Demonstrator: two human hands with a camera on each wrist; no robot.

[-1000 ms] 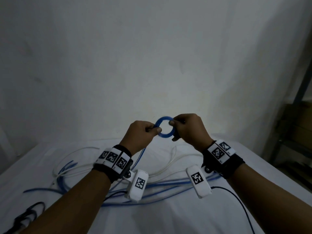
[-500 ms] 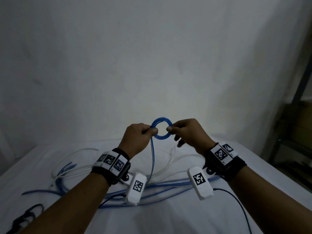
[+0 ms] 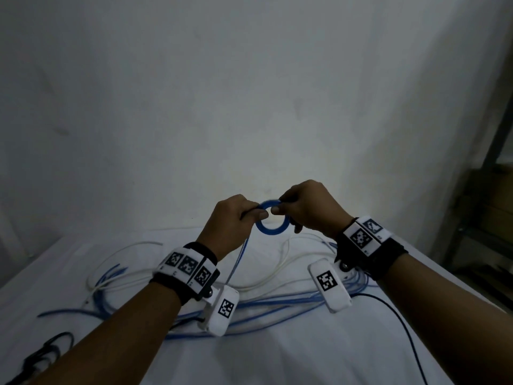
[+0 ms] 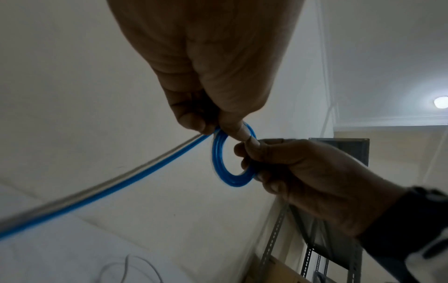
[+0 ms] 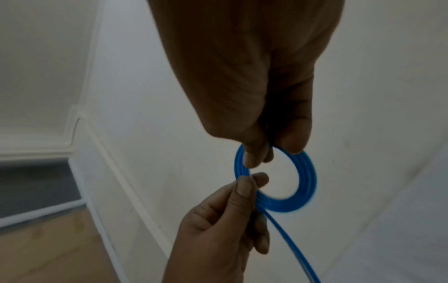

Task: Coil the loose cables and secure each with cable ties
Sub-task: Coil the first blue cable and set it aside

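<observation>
Head view: our left hand (image 3: 236, 218) and right hand (image 3: 308, 209) both pinch the blue coil (image 3: 273, 218), thicker than a second ago; winding continues above the worktop (image 3: 277, 357).

The blue coil (image 3: 273, 218) at frame centre matches the blue cables (image 3: 263, 307) below it. White cables (image 3: 122, 259) loop at left on the white tabletop (image 3: 277, 357). A black cable (image 3: 399, 320) runs lower right. The wristbands (image 3: 186, 269) show black-and-white square-code patterns.
</observation>
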